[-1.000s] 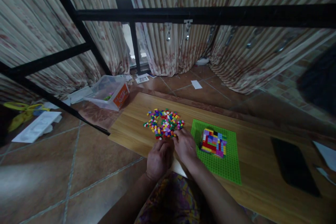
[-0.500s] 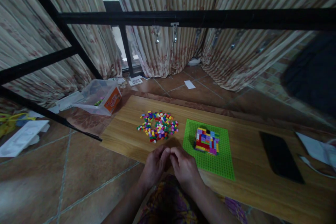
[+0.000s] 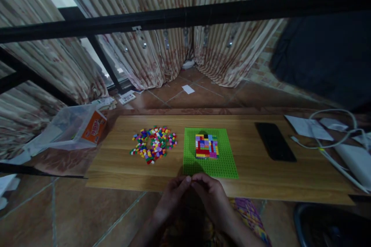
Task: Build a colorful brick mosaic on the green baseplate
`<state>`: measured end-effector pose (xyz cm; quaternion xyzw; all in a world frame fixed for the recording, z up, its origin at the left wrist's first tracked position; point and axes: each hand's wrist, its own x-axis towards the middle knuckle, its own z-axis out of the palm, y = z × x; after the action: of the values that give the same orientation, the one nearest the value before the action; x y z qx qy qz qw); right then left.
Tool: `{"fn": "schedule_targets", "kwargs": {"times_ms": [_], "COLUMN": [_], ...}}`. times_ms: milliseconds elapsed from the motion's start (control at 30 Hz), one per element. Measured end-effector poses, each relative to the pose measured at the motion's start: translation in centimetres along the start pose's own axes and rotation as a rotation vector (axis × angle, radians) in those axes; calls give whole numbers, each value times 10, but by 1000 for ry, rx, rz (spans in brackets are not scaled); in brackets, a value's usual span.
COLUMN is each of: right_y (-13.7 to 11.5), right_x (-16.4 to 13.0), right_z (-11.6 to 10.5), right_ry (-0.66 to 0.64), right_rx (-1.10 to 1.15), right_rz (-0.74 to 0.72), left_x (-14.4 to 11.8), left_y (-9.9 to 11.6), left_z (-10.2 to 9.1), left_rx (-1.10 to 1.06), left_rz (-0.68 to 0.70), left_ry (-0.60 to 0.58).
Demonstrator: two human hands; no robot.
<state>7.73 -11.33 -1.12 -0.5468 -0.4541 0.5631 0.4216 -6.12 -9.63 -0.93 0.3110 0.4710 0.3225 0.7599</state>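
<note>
1. Our left hand (image 3: 171,197) and right hand (image 3: 213,197) meet fingertip to fingertip just off the near edge of the board (image 3: 249,185), fingers curled narrow as if pinching something tiny; we cannot tell whether a brick sits between them, since the light is dim and the fingers hide it.
2. A second ago both hands were out at the near side of the loose bricks (image 3: 153,147); now they have drawn back towards our lap, well clear of the heap. We judge that a piece was picked up and is being handled or joined close to the body.
3. The green baseplate (image 3: 223,166) lies just beyond our hands, near the middle of the board, touched by neither hand. The small multicoloured block build (image 3: 206,146) stands on its far half.
4. The heap of loose bricks lies to the left of the baseplate, near it but apart.
5. Farther right on the board rests a black phone (image 3: 274,141), then papers (image 3: 307,127) and a white cable (image 3: 333,139) towards the right end.
6. Off the left end, on the floor, a clear plastic box (image 3: 68,129) with an orange label lies tipped.
</note>
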Motion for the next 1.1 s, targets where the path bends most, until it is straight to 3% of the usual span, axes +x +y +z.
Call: {"fn": "schedule_targets", "kwargs": {"times_ms": [133, 233, 333, 467, 600, 733, 933, 1100], "right_y": [-7, -14, -19, -24, -24, -23, -20, -11], "right_x": [2, 14, 36, 64, 77, 79, 80, 76], "right_z": [-15, -37, -62, -79, -76, -69, -69, -78], "right_ry": [-81, 50, 307, 373, 395, 459, 485, 529], "right_rx": [137, 98, -118, -549, -814, -932, -867, -584], "right_rz": [74, 29, -170, -365, -392, -343, -378, -342], "left_x": [3, 7, 13, 18, 20, 24, 27, 26], "left_y": [4, 13, 21, 24, 21, 18, 17, 16], "left_z": [5, 6, 3, -5, -11, -13, -14, -14], "left_rx": [-91, 15, 218, 353, 341, 313, 295, 287], "left_rz": [-77, 4, 94, 124, 131, 143, 158, 151], "left_ry": [18, 67, 148, 239, 292, 289, 290, 284]}}
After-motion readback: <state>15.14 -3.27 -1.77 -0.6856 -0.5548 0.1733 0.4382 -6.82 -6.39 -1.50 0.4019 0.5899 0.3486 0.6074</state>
